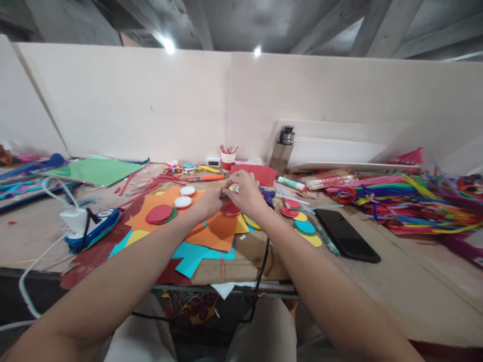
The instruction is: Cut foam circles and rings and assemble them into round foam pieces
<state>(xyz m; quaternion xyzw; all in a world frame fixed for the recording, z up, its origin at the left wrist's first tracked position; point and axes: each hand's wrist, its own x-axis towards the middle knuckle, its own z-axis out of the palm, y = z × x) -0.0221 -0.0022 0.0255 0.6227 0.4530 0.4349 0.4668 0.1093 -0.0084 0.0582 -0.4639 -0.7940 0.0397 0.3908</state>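
Observation:
Both my arms reach out over a wooden table [396, 281] strewn with craft paper. My left hand [210, 202] and my right hand [244, 193] meet above an orange sheet [215, 231], fingers pinched together on a small round multicoloured piece [233, 189] held between them. A red paper circle [231, 209] lies just under the hands. Left of them lie a stack of red and green circles [160, 214] and two white round lids [184, 197]. Blue and yellow paper scraps [196, 254] lie nearer to me.
A black phone [347, 235] lies right of the hands, beside blue, yellow and red circles [304, 227]. A heap of coloured pipe cleaners [407, 201] fills the right. A blue glue gun [94, 229] with cable, green sheet [96, 171], red-white cup [228, 160] and bottle [283, 148] stand around.

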